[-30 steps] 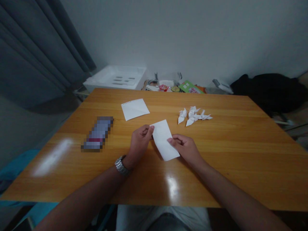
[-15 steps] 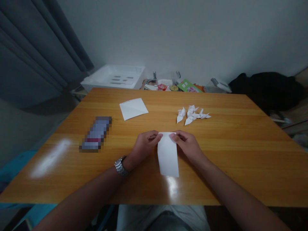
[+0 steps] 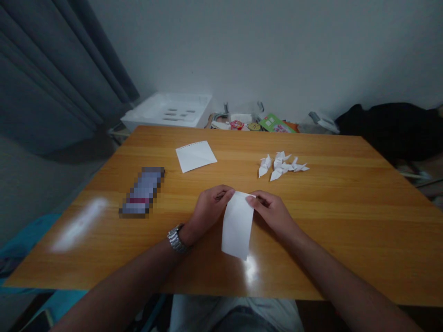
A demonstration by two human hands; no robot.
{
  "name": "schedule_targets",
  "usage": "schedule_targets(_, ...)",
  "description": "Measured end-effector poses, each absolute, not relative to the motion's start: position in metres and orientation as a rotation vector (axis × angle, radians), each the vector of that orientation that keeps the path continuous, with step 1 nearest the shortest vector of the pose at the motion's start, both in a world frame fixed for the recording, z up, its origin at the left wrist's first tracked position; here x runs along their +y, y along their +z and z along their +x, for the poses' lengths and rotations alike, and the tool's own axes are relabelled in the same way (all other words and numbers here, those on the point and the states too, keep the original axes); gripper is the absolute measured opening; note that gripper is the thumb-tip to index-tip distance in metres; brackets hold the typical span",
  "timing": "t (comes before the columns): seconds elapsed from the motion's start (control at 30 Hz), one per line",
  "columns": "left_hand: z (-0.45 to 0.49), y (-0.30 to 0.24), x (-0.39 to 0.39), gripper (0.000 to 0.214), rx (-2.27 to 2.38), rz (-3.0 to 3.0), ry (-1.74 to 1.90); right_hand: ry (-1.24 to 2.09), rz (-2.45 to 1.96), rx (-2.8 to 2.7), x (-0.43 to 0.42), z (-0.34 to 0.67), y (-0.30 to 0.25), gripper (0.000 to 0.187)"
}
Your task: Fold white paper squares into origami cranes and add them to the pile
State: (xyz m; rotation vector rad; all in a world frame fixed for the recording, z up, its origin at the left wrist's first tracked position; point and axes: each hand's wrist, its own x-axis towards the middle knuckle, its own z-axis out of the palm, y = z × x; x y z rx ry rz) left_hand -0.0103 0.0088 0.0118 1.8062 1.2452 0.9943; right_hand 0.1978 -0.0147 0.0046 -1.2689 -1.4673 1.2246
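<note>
Both my hands meet above the wooden table, pinching the far end of a narrow white paper strip. My left hand, with a metal wristwatch on its wrist, grips the strip's far left corner. My right hand holds the far right corner between thumb and fingers. The strip's near end tilts toward me, close to or on the tabletop. Beyond my hands lie a square white paper sheet and a cluster of white origami cranes.
A blurred, pixelated oblong object lies left of my hands on the wooden table. Behind the table stand a white plastic tray, a green booklet and assorted packets. Black cloth lies back right.
The paper has turned from a slanted hold to pointing toward me. Both hands have moved to its far end, and its near end has swung slightly left over the last half second.
</note>
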Motion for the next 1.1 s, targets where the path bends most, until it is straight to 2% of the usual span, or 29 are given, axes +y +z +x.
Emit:
schedule_targets(0.13,-0.012,0.013,0.008,0.024,1.270,1.859,0.943,1.264,-1.301,-1.509,-0.015,0.198,0.006,0.032)
schedule_targets(0.53,-0.007,0.009,0.003,0.029,1.111,1.562,0.862,1.076,-1.353,-1.442,-0.010,0.208,0.001,0.033)
schedule_targets(0.9,-0.010,0.009,0.007,0.030,1.160,1.518,0.919,1.182,-1.325,-1.468,-0.008,0.204,0.003,0.043)
schedule_targets(1.1,-0.012,0.006,0.010,0.033,1.133,1.531,0.893,1.168,-1.369,-1.506,-0.011,0.204,-0.002,0.041)
